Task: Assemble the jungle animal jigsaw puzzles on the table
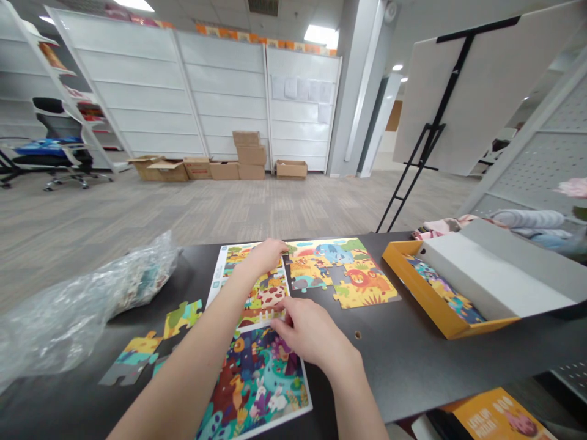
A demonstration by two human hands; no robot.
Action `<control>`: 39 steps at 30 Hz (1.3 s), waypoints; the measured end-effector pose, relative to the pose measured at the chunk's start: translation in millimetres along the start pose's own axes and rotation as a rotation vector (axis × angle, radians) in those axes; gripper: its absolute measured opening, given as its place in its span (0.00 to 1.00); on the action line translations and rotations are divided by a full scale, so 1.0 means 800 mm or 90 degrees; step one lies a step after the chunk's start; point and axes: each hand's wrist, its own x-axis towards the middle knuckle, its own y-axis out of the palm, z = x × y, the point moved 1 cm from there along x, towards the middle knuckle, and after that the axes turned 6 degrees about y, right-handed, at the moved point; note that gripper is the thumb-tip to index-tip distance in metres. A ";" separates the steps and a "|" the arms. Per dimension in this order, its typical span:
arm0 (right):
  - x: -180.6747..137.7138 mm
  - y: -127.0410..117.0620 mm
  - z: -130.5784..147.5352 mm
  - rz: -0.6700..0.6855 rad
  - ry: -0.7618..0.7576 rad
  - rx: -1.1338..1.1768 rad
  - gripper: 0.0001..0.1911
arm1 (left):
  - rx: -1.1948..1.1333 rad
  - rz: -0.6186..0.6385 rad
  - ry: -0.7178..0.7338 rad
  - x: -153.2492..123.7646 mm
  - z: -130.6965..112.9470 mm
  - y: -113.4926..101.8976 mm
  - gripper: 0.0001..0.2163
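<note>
A colourful printed picture sheet (293,406) lies on the dark table beneath both arms. My left hand (269,252) is at its far right corner, beside the partly joined jigsaw puzzle (367,284); the fingers are curled together and what they hold, if anything, is hidden. My right hand (309,327) rests over the sheet's right edge, thumb and forefinger apart, nothing visible between them. The puzzle shows lions, an elephant and a hippo, with a gap in its middle. Loose puzzle pieces (132,357) lie to the left of my left forearm, partly covered by it.
At the right stands an open orange box (452,330) with puzzle pieces inside. A clear plastic bag (87,305) with contents sits at the left. Another orange puzzle box (502,418) is below the table's right edge. Folded cloths (527,219) lie behind the open box.
</note>
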 end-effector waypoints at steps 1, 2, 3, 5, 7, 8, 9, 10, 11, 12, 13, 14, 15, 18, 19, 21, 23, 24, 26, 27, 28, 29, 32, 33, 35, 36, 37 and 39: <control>0.000 0.000 0.000 0.001 0.001 -0.002 0.11 | 0.003 0.000 0.003 0.000 -0.001 0.000 0.14; 0.000 -0.001 0.001 0.002 0.002 -0.004 0.11 | 0.006 -0.001 0.005 0.000 -0.001 0.000 0.14; 0.000 -0.001 0.001 0.002 0.002 -0.005 0.11 | 0.009 -0.002 0.007 -0.001 -0.002 -0.001 0.15; 0.000 -0.002 0.001 0.000 0.001 -0.007 0.11 | 0.017 -0.005 0.009 -0.002 -0.004 -0.001 0.16; 0.000 -0.001 0.000 -0.005 -0.003 -0.010 0.11 | 0.025 -0.007 0.010 -0.004 -0.006 -0.002 0.17; 0.000 0.000 -0.001 -0.006 -0.003 -0.011 0.11 | 0.029 -0.007 0.011 -0.005 -0.007 -0.003 0.18; 0.001 0.000 -0.001 -0.005 -0.004 -0.011 0.10 | 0.033 -0.006 0.011 -0.006 -0.008 -0.003 0.18; 0.001 0.001 -0.002 -0.006 -0.004 -0.010 0.10 | 0.037 -0.005 0.010 -0.007 -0.008 -0.003 0.19; 0.002 0.001 -0.002 -0.006 -0.004 -0.009 0.10 | 0.040 -0.003 0.009 -0.008 -0.009 -0.003 0.19; 0.002 0.001 -0.002 -0.006 -0.005 -0.008 0.10 | 0.043 -0.001 0.007 -0.008 -0.009 -0.004 0.19; 0.002 0.001 -0.002 -0.006 -0.006 -0.007 0.10 | 0.045 0.002 0.005 -0.009 -0.009 -0.004 0.19; 0.002 0.001 -0.002 -0.008 -0.007 -0.005 0.10 | 0.047 0.005 0.003 -0.009 -0.010 -0.004 0.19; 0.002 0.001 -0.002 -0.009 -0.008 -0.003 0.10 | 0.048 0.009 0.001 -0.009 -0.010 -0.004 0.19; 0.001 -0.001 0.000 -0.002 -0.005 0.000 0.11 | 0.048 0.021 -0.006 -0.008 -0.012 -0.005 0.20; 0.001 -0.002 0.000 0.001 -0.003 0.000 0.11 | 0.047 0.026 -0.008 -0.007 -0.013 -0.006 0.20; 0.002 -0.002 0.000 0.005 0.002 -0.002 0.11 | 0.045 0.036 -0.016 -0.005 -0.015 -0.007 0.20; 0.003 -0.002 -0.001 0.005 0.007 -0.003 0.10 | 0.040 0.047 -0.032 -0.003 -0.016 -0.011 0.21; 0.004 -0.001 -0.002 0.006 0.009 -0.004 0.10 | 0.036 0.051 -0.041 -0.003 -0.017 -0.014 0.21; 0.006 0.000 -0.004 0.003 0.009 -0.004 0.10 | 0.026 0.056 -0.057 -0.003 -0.020 -0.026 0.23; 0.007 0.001 -0.005 0.001 0.006 -0.003 0.10 | 0.022 0.056 -0.063 -0.004 -0.022 -0.035 0.23; 0.008 0.001 -0.006 -0.001 0.002 0.001 0.10 | 0.020 0.055 -0.067 -0.007 -0.024 -0.046 0.23; 0.008 0.001 -0.007 -0.001 -0.001 0.007 0.10 | 0.019 0.054 -0.071 -0.012 -0.027 -0.059 0.23; 0.008 0.001 -0.010 0.006 -0.013 0.036 0.09 | 0.026 0.038 -0.087 -0.041 -0.036 -0.109 0.24; 0.007 0.000 -0.011 0.008 -0.015 0.043 0.09 | 0.028 0.036 -0.091 -0.056 -0.040 -0.125 0.23; 0.007 0.000 -0.012 0.009 -0.018 0.047 0.09 | 0.036 0.030 -0.109 -0.092 -0.047 -0.154 0.23; 0.008 0.000 -0.013 0.008 -0.021 0.048 0.09 | 0.028 0.023 -0.112 -0.112 -0.050 -0.165 0.22; 0.008 0.001 -0.013 0.008 -0.025 0.049 0.09 | 0.021 0.023 -0.120 -0.132 -0.053 -0.172 0.21; 0.009 0.002 -0.014 0.007 -0.035 0.056 0.09 | 0.033 -0.012 -0.172 -0.171 -0.058 -0.178 0.20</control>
